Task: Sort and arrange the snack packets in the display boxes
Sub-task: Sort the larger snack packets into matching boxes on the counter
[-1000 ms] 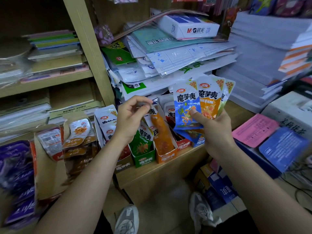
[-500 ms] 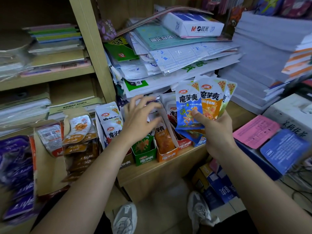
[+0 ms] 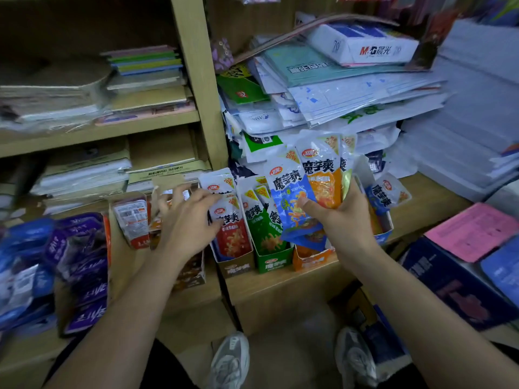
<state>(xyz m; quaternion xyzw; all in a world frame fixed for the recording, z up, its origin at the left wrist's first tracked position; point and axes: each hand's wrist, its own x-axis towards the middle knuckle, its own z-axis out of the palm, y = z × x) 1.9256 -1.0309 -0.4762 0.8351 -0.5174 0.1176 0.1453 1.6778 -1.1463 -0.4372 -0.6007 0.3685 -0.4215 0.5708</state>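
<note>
My right hand grips a fan of snack packets: a blue one in front, an orange one behind it and a green-edged one at the back. Below stand display boxes on the shelf: a brown box with red packets, a green box with green packets, and an orange box. My left hand hovers with spread fingers, holding nothing, over the brown-packet box left of the red packets.
Purple and blue packets fill a carton at the far left. A sagging pile of papers and plastic sleeves looms behind the boxes, with a white paper ream on top. Pink and blue sheets lie at right. Shoes stand on the floor below.
My left hand has let go of the packet it was placing near the green box and moved left and down, fingers spreading. My right hand keeps its fan of packets, slightly lower.
</note>
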